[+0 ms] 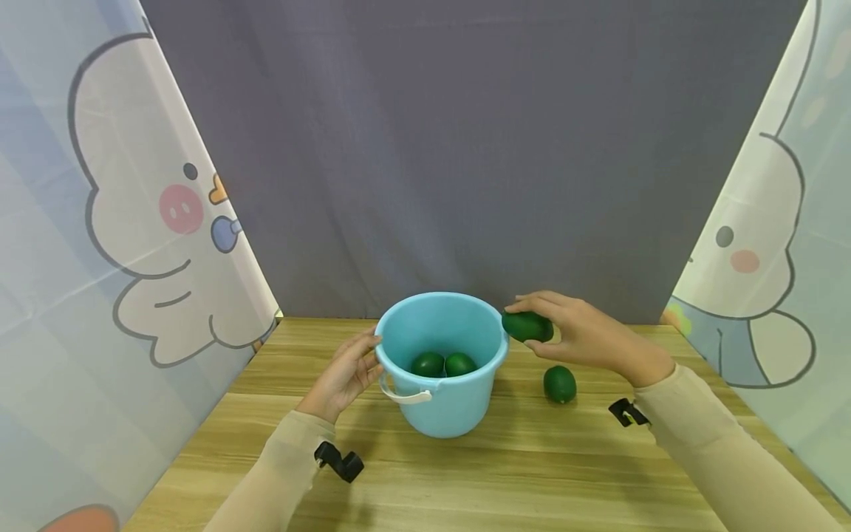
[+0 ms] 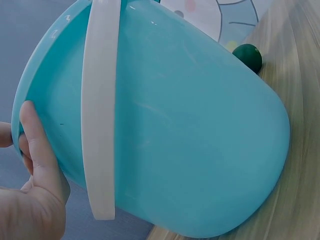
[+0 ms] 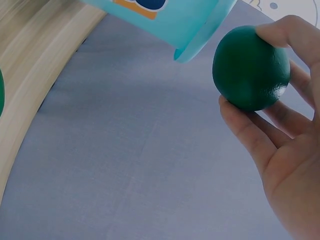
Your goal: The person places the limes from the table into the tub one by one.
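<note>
A light blue bucket (image 1: pixel 447 410) stands upright on the wooden table, its white handle (image 2: pixel 100 110) hanging down the near side. My left hand (image 1: pixel 348 373) grips its left rim, the thumb against the outer wall and a finger past the edge. Just right of the rim and above the table, my right hand (image 1: pixel 575 332) holds a glossy dark green avocado (image 3: pixel 250 68) between thumb and fingers. Two similar fruits lie in the bucket, a left avocado (image 1: pixel 428 363) and a right avocado (image 1: pixel 460 363). Another avocado (image 1: pixel 560 384) lies on the table below my right hand.
The wooden table (image 1: pixel 532 473) runs back to a grey curtain (image 1: pixel 465 148). Pale cartoon-printed curtains, one left (image 1: pixel 53 295) and one right (image 1: pixel 831 258), flank it. A left wrist mount (image 1: pixel 339 462) and a right wrist mount (image 1: pixel 628 412), both black, stick out from my sleeves.
</note>
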Tool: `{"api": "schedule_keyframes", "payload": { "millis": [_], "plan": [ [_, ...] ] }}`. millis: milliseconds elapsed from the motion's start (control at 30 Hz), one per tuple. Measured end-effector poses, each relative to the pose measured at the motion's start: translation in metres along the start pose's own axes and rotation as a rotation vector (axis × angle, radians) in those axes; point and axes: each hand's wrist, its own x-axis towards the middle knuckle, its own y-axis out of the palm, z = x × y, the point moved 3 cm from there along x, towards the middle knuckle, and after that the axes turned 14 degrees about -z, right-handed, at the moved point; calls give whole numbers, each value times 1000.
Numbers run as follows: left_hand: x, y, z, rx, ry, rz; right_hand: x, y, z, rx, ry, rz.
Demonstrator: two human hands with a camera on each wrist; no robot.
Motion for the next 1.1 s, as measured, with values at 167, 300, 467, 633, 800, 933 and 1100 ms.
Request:
{"api": "schedule_keyframes", "payload": {
  "millis": [167,300,467,633,800,933,1100],
  "plan": [
    [-1,0,1,-5,-8,-6,4,2,2,10,-12,-14],
    [-1,0,1,-14,-12,-12,8,4,4,20,-21,-21],
    [-1,-1,1,-8,-12,-20,13,9,5,33,-34,-31],
    [-1,-1,1,-20,-15,-28,15,14,4,44,-53,-45],
    [-1,0,1,-21,-14,-27,17,17,6,46,-60,-56],
    [-1,0,0,-22,-11,-25,20,19,8,45,-54,-57],
    [-1,-1,0,-21,-5,-17,25,22,10,57,-43,-52]
  ]
}}
